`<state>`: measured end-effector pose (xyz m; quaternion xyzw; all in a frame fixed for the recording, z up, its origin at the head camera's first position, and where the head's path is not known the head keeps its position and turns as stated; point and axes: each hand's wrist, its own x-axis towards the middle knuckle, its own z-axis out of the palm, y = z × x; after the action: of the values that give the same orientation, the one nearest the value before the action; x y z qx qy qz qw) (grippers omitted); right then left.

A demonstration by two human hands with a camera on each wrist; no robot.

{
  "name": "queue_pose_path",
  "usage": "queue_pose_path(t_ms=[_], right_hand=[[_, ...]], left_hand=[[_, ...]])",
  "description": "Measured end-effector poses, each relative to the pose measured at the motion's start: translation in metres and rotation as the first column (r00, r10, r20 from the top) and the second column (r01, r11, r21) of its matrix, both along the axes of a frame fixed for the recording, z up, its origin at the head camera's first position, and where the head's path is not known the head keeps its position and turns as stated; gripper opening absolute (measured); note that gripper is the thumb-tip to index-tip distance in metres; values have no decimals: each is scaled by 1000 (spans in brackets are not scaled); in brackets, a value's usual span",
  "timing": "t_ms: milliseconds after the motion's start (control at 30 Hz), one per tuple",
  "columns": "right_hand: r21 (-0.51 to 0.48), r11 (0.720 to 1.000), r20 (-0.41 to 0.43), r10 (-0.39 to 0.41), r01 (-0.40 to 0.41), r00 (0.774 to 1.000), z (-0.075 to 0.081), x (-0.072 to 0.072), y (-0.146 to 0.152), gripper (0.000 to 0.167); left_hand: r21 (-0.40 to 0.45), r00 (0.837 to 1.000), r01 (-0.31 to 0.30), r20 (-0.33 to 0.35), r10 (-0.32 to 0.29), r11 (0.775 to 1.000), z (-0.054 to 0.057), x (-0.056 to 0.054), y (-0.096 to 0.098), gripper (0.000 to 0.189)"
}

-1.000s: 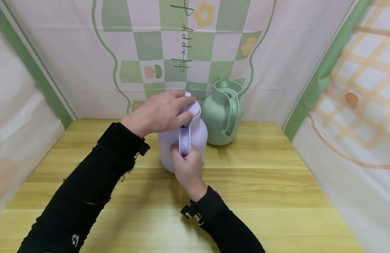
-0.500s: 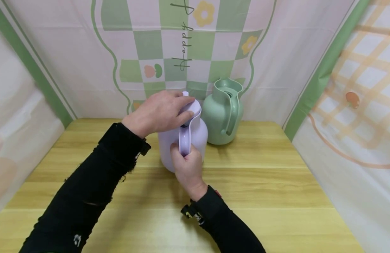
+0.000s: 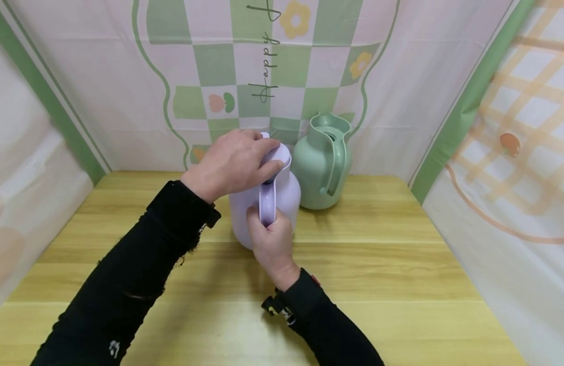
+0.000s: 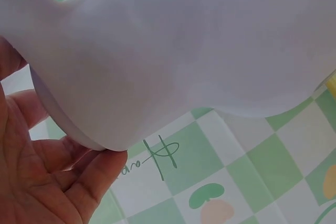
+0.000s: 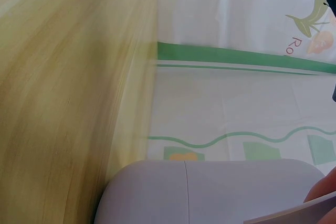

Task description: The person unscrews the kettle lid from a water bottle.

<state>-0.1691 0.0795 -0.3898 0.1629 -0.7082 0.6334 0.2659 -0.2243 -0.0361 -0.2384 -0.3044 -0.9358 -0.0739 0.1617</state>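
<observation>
A lilac thermos jug (image 3: 288, 198) stands upright on the wooden table in the head view. Over its top, my left hand (image 3: 231, 161) grips the round lilac lid (image 3: 279, 152), and a small pale tab (image 3: 265, 134) shows past the fingers. My right hand (image 3: 273, 244) holds the lower part of the jug's handle (image 3: 267, 203), thumb on its left side. In the left wrist view the jug's neck and body (image 4: 184, 51) fill the top, with fingertips (image 4: 113, 163) at the rim. The right wrist view shows the jug's side (image 5: 152, 192) at the bottom.
Just behind and right of the lilac jug is a green thermos jug (image 3: 316, 178), its top opening uncovered and its handle toward the camera. Printed cloth walls (image 3: 387, 122) enclose the wooden table (image 3: 368, 284) at the back and both sides.
My left hand and forearm have shifted slightly right, turning at the lid, and the small tab has moved a little left. The right hand and both jugs stay in place.
</observation>
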Motion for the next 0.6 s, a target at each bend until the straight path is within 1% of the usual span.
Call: queue_pose_path(t_ms=[133, 267, 400, 600], right_hand=[[-2, 1000, 3, 2, -2, 1000, 0, 0, 0, 40], [-2, 1000, 4, -3, 3, 1000, -1, -1, -1, 41], [1, 1000, -2, -4, 4, 1000, -1, -1, 0, 40], [3, 1000, -12, 3, -3, 1000, -2, -1, 0, 42]], left_hand=[[-9, 1000, -10, 2, 10, 1000, 0, 0, 1, 52], [-12, 1000, -17, -14, 17, 1000, 0, 0, 1, 52], [-9, 999, -23, -45, 23, 1000, -2, 0, 2, 52], [-13, 993, -40, -112, 38, 999, -4, 0, 3, 51]])
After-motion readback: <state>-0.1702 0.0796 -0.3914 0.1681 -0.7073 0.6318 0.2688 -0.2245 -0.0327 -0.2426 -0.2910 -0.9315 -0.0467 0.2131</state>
